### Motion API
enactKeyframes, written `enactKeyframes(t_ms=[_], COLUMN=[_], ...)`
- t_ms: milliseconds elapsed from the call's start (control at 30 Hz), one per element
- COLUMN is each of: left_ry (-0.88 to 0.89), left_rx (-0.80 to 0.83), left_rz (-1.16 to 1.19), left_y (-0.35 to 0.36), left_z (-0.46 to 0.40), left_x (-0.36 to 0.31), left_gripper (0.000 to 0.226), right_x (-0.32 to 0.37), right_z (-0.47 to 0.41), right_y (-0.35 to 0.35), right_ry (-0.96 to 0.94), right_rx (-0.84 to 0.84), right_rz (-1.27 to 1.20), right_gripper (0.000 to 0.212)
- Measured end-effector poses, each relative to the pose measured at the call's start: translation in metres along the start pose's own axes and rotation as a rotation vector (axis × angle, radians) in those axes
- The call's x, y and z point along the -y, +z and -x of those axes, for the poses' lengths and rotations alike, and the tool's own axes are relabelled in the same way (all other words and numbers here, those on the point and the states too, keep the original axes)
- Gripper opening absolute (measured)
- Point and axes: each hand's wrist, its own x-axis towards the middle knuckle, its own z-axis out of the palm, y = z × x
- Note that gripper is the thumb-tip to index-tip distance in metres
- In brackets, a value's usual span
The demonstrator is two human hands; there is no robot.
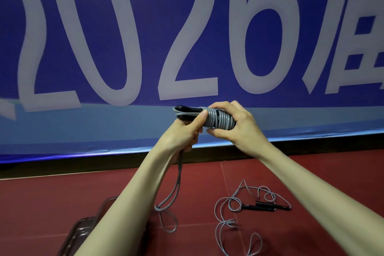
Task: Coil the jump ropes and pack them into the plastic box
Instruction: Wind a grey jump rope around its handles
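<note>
- Head view: coiled jump rope (216, 119) held level, long axis left-right, right hand (234, 124) clamped around coils.
- Left hand (182, 133) pinches the loose tail (176, 185), hanging below.
- Plastic box (83, 233) lies lower left, nearer left arm.

Even, moderately bright indoor light is cast over the scene; glare is caught along the banner's (145, 48) lower edge, which is bowed by wide-angle distortion.
</note>
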Motion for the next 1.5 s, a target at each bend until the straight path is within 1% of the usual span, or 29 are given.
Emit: enactKeyframes(t_ms=[133,233,333,400,433,533,600,667,733,800,867,1000,1100,1167,1233,1367,1433,1500], left_ry=[-0.016,-0.048,-0.094,-0.114,-0.110,-0.005,0.117,0.223,0.243,0.221,0.203,0.171,0.105,0.067,0.034,0.006,-0.012,-0.033], left_rx=[0.031,0.077,0.109,0.079,0.045,-0.110,-0.207,-0.253,-0.265,-0.268,-0.272,-0.273,-0.222,-0.198,-0.188,-0.210,-0.200,-0.194], left_rz=[-0.076,-0.098,-0.109,-0.092,-0.072,0.031,0.076,0.056,0.048,0.051,0.043,0.022,0.034,0.055,0.062,0.048,0.086,0.132], left_y=[-0.005,-0.009,-0.014,-0.017,-0.018,-0.015,-0.010,-0.005,-0.002,-0.001,0.001,0.000,-0.005,-0.007,-0.008,-0.010,-0.008,-0.007], left_z=[0.001,0.000,0.001,0.001,0.000,-0.001,-0.001,-0.001,-0.001,-0.002,-0.002,0.000,0.001,0.001,0.001,0.001,0.001,0.000], left_x=[0.000,0.001,0.001,0.000,0.000,0.004,0.007,0.008,0.010,0.011,0.012,0.009,0.006,0.006,0.006,0.006,0.006,0.007], left_gripper=[0.047,0.046,0.051,0.053,0.050,0.026,0.026,0.022,0.018,0.017,0.016,0.014,0.016,0.015,0.015,0.018,0.022,0.024], right_x=[0.000,-0.001,-0.001,-0.001,-0.002,-0.004,-0.007,-0.009,-0.010,-0.013,-0.015,-0.016,-0.014,-0.012,-0.010,-0.005,-0.004,-0.005], right_z=[0.001,0.001,-0.001,-0.002,-0.002,-0.003,-0.004,-0.004,-0.003,-0.002,0.000,0.003,0.000,0.000,0.001,0.002,0.002,0.001], right_y=[0.001,0.002,0.002,0.002,0.002,0.001,0.001,0.001,0.000,-0.001,0.000,0.005,0.006,0.005,0.004,0.009,0.009,0.008], right_ry=[0.014,0.012,-0.002,-0.013,-0.016,-0.019,-0.011,0.004,0.007,0.009,0.008,0.011,-0.016,-0.049,-0.078,-0.091,-0.103,-0.105], right_rx=[0.039,0.050,0.057,0.039,0.025,-0.014,-0.038,-0.047,-0.012,0.044,0.073,0.027,-0.045,-0.066,-0.075,-0.106,-0.110,-0.075], right_rz=[0.002,-0.006,0.012,0.036,0.046,0.089,0.109,0.105,0.099,0.092,0.072,0.049,0.065,0.101,0.134,0.161,0.169,0.135], right_gripper=[0.050,0.043,0.041,0.041,0.041,0.042,0.042,0.044,0.052,0.065,0.068,0.065,0.053,0.045,0.042,0.043,0.045,0.050])
